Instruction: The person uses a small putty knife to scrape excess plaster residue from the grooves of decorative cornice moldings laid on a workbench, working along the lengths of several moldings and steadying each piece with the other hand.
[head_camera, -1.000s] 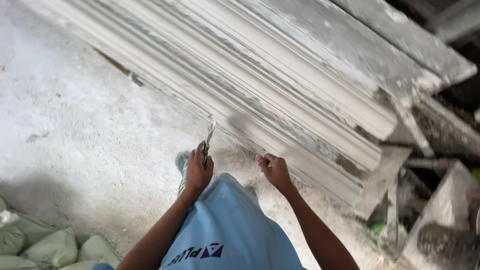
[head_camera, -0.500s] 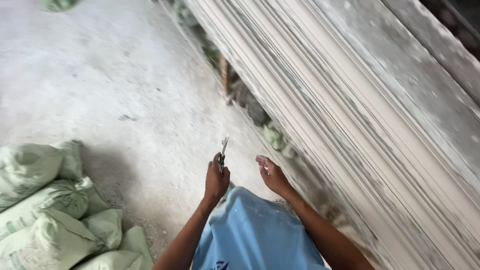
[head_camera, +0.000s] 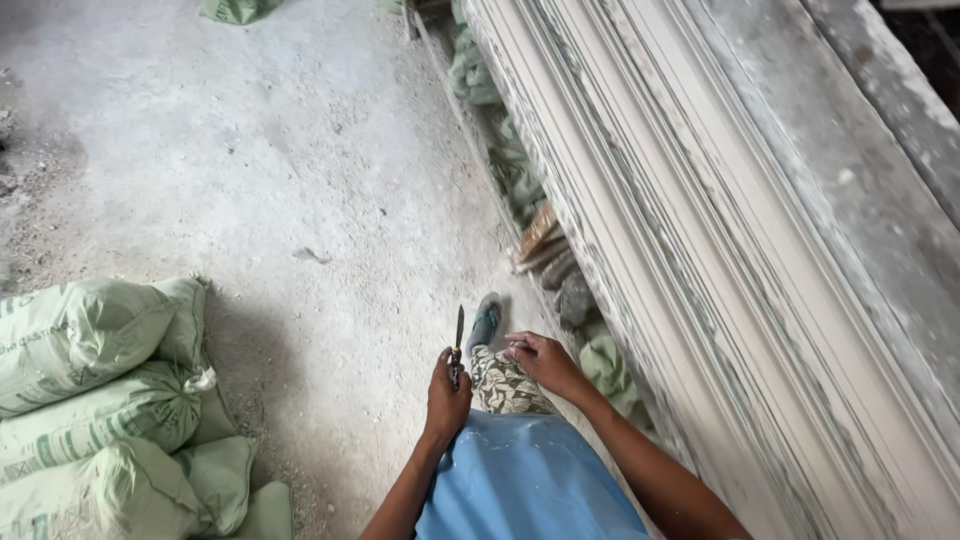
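The left hand (head_camera: 447, 397) is closed around the dark handle of a thin, narrow-bladed metal knife (head_camera: 458, 345), blade pointing up and away over the grey concrete floor (head_camera: 300, 170). The right hand (head_camera: 540, 360) is empty, fingers loosely curled, near the long stack of white plaster mouldings (head_camera: 720, 260) on the right. Keeping the blade tip away from the leg seems wise. Green sacks (head_camera: 100, 390) lie near left.

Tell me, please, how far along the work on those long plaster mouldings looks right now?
Done: long white mouldings lie stacked in a row, shaped with ridges. In hand: the left hand grips a thin blade pointing up; the right hand is empty, beside the stack. Left: grey smears mark the edges, and sacks sit piled on the floor.
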